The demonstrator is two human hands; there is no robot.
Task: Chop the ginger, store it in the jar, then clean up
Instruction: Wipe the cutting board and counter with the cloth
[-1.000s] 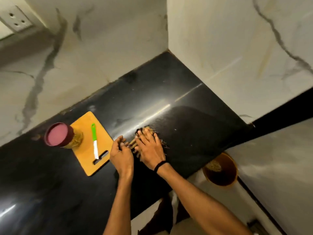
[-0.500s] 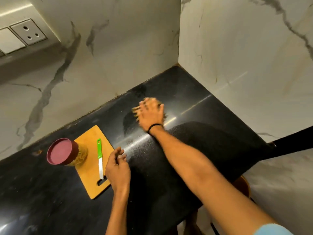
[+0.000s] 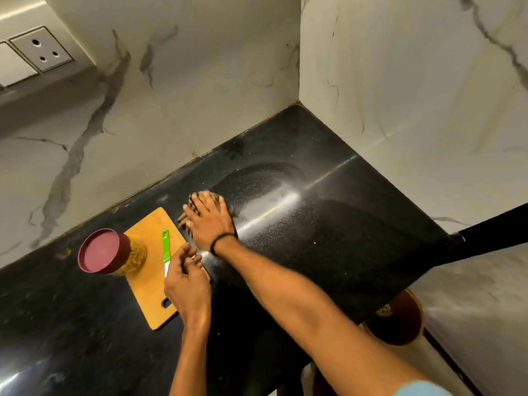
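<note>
Since a moment ago our right hand (image 3: 210,221) has slid back across the counter (image 3: 328,238) toward the cutting board (image 3: 148,284). Its fingers are straight and spread, pressing a brown fibrous scrubber (image 3: 208,195) it mostly hides. Nearest us, our left hand (image 3: 185,284) rests on the board's right edge, fingers loosely bent and empty, covering the blade end of the knife (image 3: 165,242). Beyond, the lidded jar (image 3: 100,254) of ginger (image 3: 136,260) stands on the board's left corner. We see a socket (image 3: 43,50) high on the wall.
</note>
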